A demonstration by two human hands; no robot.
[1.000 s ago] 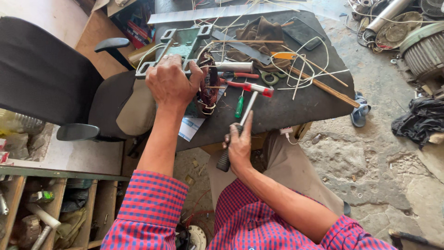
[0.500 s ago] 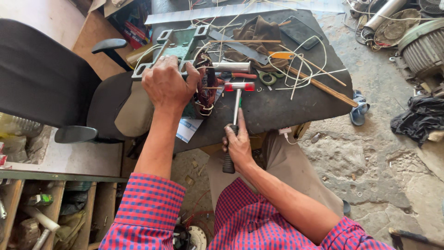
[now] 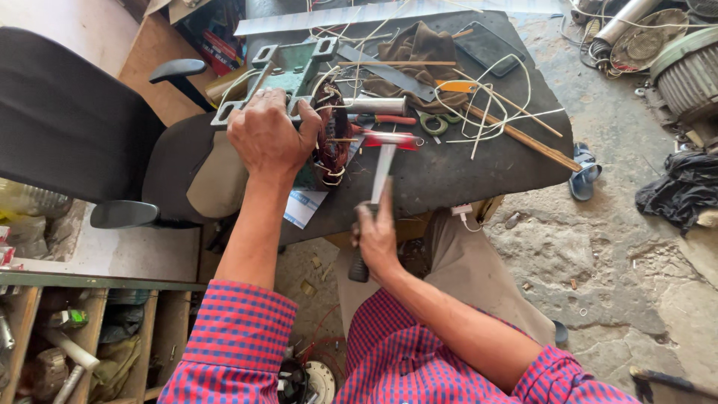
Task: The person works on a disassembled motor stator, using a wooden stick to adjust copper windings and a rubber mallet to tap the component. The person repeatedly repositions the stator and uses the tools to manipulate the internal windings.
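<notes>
The hammer (image 3: 378,176) is gripped by its black handle in the right hand (image 3: 376,241), fingers closed round it; since a second ago its red head has been swung in from the right until it sits against the motor winding (image 3: 331,142) near the tabletop's left edge. The winding is held steady by the left hand (image 3: 263,135), clamped over it as before

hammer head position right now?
In the head view the hammer is gripped by the right hand at the table's near edge; its red-ended head sits centre, just right of the motor winding under the left hand.
</notes>
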